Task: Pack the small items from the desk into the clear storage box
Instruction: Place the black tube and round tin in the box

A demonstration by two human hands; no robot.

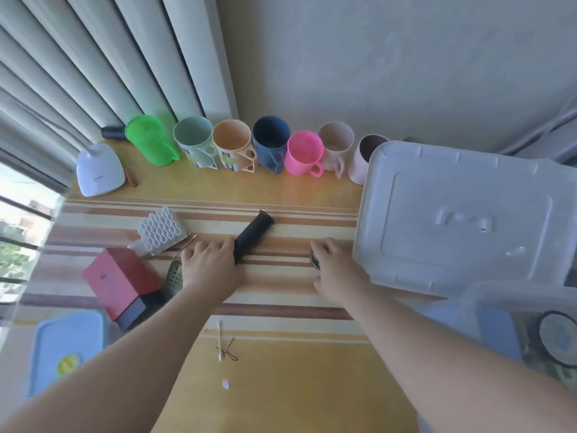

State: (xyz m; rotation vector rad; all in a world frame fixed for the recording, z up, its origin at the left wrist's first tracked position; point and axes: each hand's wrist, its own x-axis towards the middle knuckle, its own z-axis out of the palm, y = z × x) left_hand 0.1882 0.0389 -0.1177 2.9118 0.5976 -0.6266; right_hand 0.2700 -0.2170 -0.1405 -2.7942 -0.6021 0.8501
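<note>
Black tube (253,235) beside left hand (209,267) grip

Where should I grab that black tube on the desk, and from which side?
Grip the black tube around its bare middle, coming down from above. It lies flat and slanted on the desk, and the left hand already touches its near end, so that hand seems best placed.

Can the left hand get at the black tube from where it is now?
Probably yes. The left hand lies right beside the black tube, its fingers at the tube's near end, with nothing between them on the desk.
</note>
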